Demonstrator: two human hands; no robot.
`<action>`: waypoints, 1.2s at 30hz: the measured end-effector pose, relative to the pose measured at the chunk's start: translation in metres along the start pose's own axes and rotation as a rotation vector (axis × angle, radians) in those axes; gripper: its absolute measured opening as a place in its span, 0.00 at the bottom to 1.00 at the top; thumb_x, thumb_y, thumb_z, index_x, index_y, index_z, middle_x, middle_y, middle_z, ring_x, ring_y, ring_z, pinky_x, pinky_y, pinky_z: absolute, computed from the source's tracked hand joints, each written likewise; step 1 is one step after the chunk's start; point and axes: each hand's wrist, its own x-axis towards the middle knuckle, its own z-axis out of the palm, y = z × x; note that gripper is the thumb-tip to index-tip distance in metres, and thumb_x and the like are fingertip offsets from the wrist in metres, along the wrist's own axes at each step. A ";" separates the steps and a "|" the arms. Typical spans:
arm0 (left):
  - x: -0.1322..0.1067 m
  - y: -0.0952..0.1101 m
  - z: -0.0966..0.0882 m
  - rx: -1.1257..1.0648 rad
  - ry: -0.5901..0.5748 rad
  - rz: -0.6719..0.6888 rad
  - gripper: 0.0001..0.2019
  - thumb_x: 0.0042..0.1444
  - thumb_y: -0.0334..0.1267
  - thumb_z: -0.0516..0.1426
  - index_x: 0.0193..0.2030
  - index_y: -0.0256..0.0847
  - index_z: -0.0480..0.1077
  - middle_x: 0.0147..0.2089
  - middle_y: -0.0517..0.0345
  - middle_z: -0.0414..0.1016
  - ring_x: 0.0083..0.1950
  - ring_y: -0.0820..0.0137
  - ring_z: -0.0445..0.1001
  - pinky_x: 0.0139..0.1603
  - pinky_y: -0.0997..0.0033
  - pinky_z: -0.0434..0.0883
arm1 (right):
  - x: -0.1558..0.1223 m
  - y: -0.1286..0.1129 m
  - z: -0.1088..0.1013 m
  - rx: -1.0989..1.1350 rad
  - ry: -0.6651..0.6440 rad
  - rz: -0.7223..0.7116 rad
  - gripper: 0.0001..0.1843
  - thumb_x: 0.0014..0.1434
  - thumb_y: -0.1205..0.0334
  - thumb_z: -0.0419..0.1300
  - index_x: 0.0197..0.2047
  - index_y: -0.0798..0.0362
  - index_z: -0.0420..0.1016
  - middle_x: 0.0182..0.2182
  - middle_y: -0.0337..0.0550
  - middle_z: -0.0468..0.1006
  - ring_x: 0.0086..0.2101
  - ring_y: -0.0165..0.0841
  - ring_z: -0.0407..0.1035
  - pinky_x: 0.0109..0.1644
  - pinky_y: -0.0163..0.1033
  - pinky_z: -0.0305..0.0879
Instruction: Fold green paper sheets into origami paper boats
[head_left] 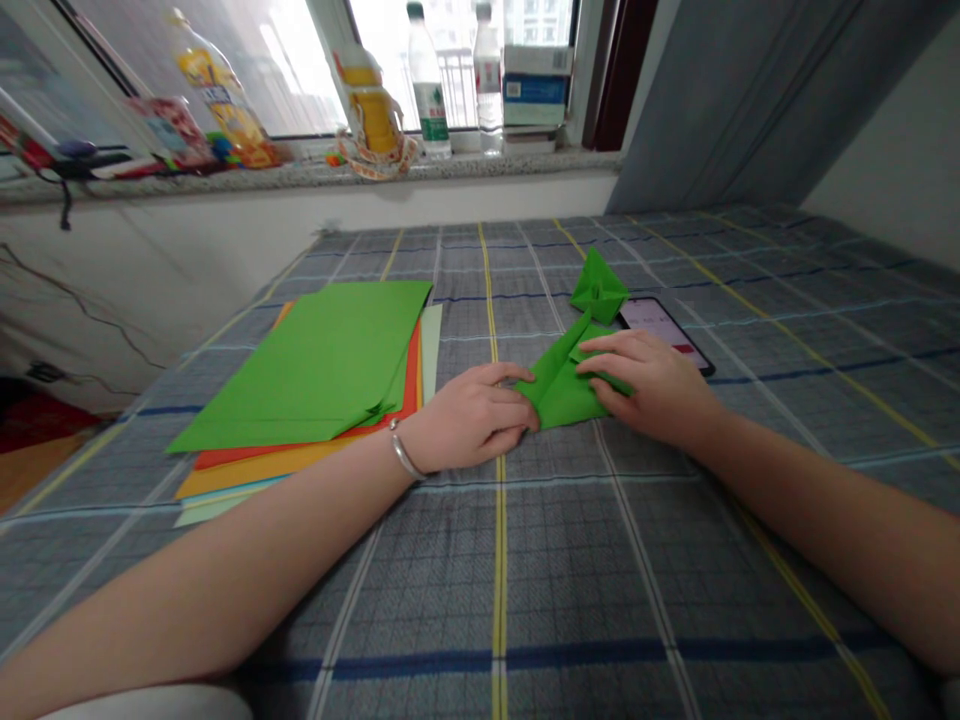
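Observation:
A green folded paper [564,392] lies on the checked cloth in front of me, creased and with a narrow flap rising toward the back. My left hand [484,415] has its fingers bent on the paper's left edge, and a silver bangle circles that wrist. On the right side, my right hand [645,385] grips the same paper, its fingers curled over a folded layer. Part of the sheet is hidden under those fingers. Just behind stands a finished-looking green origami piece [598,287] with a pointed top.
Left of my hands is a stack of coloured paper [315,360], green on top. A phone [666,332] lies behind my right hand. Bottles [429,95], a yellow cup [375,115] and boxes [535,90] line the windowsill. A grey curtain [720,100] hangs at right.

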 end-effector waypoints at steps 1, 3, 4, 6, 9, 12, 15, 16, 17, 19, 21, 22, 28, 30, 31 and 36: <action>0.001 0.001 0.001 0.012 0.007 -0.013 0.12 0.64 0.30 0.50 0.44 0.40 0.75 0.42 0.59 0.79 0.59 0.64 0.67 0.66 0.59 0.62 | 0.000 0.001 0.003 0.006 -0.029 0.027 0.13 0.59 0.63 0.57 0.46 0.51 0.78 0.50 0.46 0.78 0.49 0.42 0.70 0.55 0.48 0.65; 0.002 0.004 0.003 0.046 0.010 -0.047 0.12 0.64 0.32 0.51 0.45 0.42 0.75 0.43 0.59 0.79 0.60 0.62 0.66 0.64 0.57 0.64 | 0.000 0.003 0.009 0.028 -0.102 0.058 0.17 0.59 0.58 0.58 0.51 0.52 0.76 0.51 0.48 0.77 0.51 0.43 0.69 0.56 0.50 0.65; 0.003 0.006 0.004 0.068 0.010 -0.066 0.11 0.64 0.32 0.51 0.46 0.42 0.75 0.45 0.59 0.79 0.61 0.61 0.65 0.63 0.56 0.65 | 0.000 0.004 0.012 0.038 -0.131 0.073 0.19 0.59 0.57 0.58 0.53 0.53 0.75 0.51 0.49 0.76 0.51 0.43 0.69 0.56 0.50 0.65; 0.004 0.011 0.005 0.116 0.021 -0.112 0.11 0.64 0.34 0.52 0.46 0.43 0.75 0.49 0.57 0.77 0.63 0.57 0.63 0.61 0.53 0.66 | 0.000 0.005 0.015 0.058 -0.182 0.087 0.21 0.59 0.57 0.58 0.54 0.55 0.73 0.51 0.49 0.77 0.51 0.44 0.69 0.56 0.51 0.65; 0.006 0.018 0.006 0.155 0.072 -0.193 0.09 0.61 0.35 0.55 0.44 0.42 0.77 0.64 0.50 0.65 0.66 0.52 0.59 0.64 0.49 0.63 | 0.000 0.006 0.017 0.093 -0.224 0.053 0.18 0.61 0.59 0.57 0.52 0.56 0.74 0.49 0.49 0.79 0.50 0.43 0.69 0.57 0.50 0.64; 0.007 0.023 0.009 0.116 0.108 -0.276 0.09 0.59 0.35 0.58 0.44 0.41 0.77 0.71 0.44 0.50 0.69 0.50 0.56 0.66 0.47 0.61 | 0.000 0.007 0.017 0.112 -0.219 0.035 0.17 0.61 0.59 0.56 0.51 0.57 0.75 0.50 0.50 0.78 0.52 0.43 0.68 0.59 0.50 0.62; 0.008 0.024 0.012 0.063 0.076 -0.311 0.11 0.59 0.36 0.58 0.47 0.41 0.76 0.67 0.43 0.60 0.66 0.54 0.62 0.64 0.49 0.64 | -0.001 0.007 0.016 0.118 -0.209 0.041 0.17 0.61 0.59 0.56 0.51 0.57 0.75 0.51 0.51 0.77 0.52 0.43 0.68 0.60 0.50 0.61; 0.008 0.024 0.013 0.049 0.053 -0.298 0.11 0.60 0.35 0.57 0.49 0.41 0.75 0.64 0.44 0.65 0.64 0.56 0.65 0.63 0.51 0.65 | 0.000 0.007 0.016 0.122 -0.211 0.039 0.17 0.61 0.60 0.56 0.50 0.57 0.75 0.50 0.51 0.77 0.52 0.43 0.68 0.60 0.50 0.61; 0.008 0.024 0.013 0.037 0.030 -0.275 0.12 0.61 0.35 0.56 0.50 0.41 0.75 0.61 0.45 0.68 0.62 0.58 0.68 0.62 0.53 0.67 | 0.000 0.007 0.016 0.128 -0.215 0.035 0.17 0.61 0.60 0.56 0.50 0.57 0.75 0.50 0.51 0.78 0.51 0.43 0.68 0.59 0.50 0.62; 0.009 0.024 0.014 0.021 -0.002 -0.232 0.13 0.63 0.33 0.53 0.52 0.41 0.73 0.60 0.47 0.70 0.59 0.62 0.71 0.60 0.56 0.69 | 0.001 0.007 0.015 0.143 -0.223 0.028 0.15 0.60 0.62 0.57 0.48 0.56 0.76 0.47 0.50 0.79 0.49 0.43 0.69 0.57 0.50 0.64; 0.009 0.025 0.014 0.023 -0.014 -0.214 0.14 0.64 0.32 0.51 0.55 0.41 0.71 0.62 0.47 0.69 0.58 0.63 0.72 0.59 0.59 0.71 | 0.003 0.007 0.015 0.162 -0.218 0.030 0.13 0.59 0.63 0.57 0.46 0.55 0.77 0.44 0.50 0.79 0.47 0.43 0.70 0.54 0.50 0.65; 0.009 0.025 0.014 0.030 -0.016 -0.211 0.15 0.65 0.32 0.51 0.56 0.41 0.70 0.62 0.47 0.68 0.58 0.64 0.72 0.58 0.59 0.71 | 0.003 0.008 0.015 0.171 -0.209 0.039 0.12 0.59 0.63 0.57 0.45 0.55 0.77 0.43 0.50 0.80 0.46 0.42 0.71 0.54 0.51 0.66; 0.009 0.023 0.012 0.119 -0.011 -0.118 0.14 0.66 0.33 0.50 0.55 0.39 0.70 0.58 0.48 0.73 0.54 0.64 0.75 0.56 0.61 0.73 | 0.001 0.021 0.021 0.263 -0.056 0.278 0.09 0.59 0.63 0.55 0.35 0.52 0.78 0.37 0.47 0.81 0.42 0.42 0.74 0.51 0.52 0.68; 0.009 0.022 0.011 0.160 -0.017 -0.080 0.14 0.66 0.33 0.50 0.55 0.39 0.70 0.57 0.49 0.74 0.53 0.64 0.76 0.54 0.62 0.75 | -0.001 0.026 0.026 0.349 0.022 0.413 0.07 0.58 0.63 0.56 0.36 0.51 0.76 0.37 0.46 0.81 0.40 0.40 0.74 0.47 0.50 0.71; 0.008 0.022 0.010 0.180 -0.024 -0.062 0.14 0.66 0.33 0.50 0.55 0.39 0.70 0.56 0.50 0.74 0.52 0.65 0.76 0.53 0.62 0.75 | -0.002 0.028 0.029 0.393 0.077 0.479 0.07 0.57 0.62 0.56 0.38 0.51 0.74 0.39 0.46 0.80 0.40 0.39 0.75 0.45 0.49 0.72; 0.005 0.022 0.007 0.275 -0.064 -0.076 0.20 0.66 0.31 0.50 0.64 0.43 0.61 0.55 0.52 0.75 0.48 0.68 0.76 0.45 0.69 0.75 | -0.005 0.036 0.041 0.565 0.338 0.672 0.12 0.55 0.62 0.59 0.44 0.48 0.66 0.48 0.50 0.76 0.47 0.40 0.73 0.46 0.48 0.74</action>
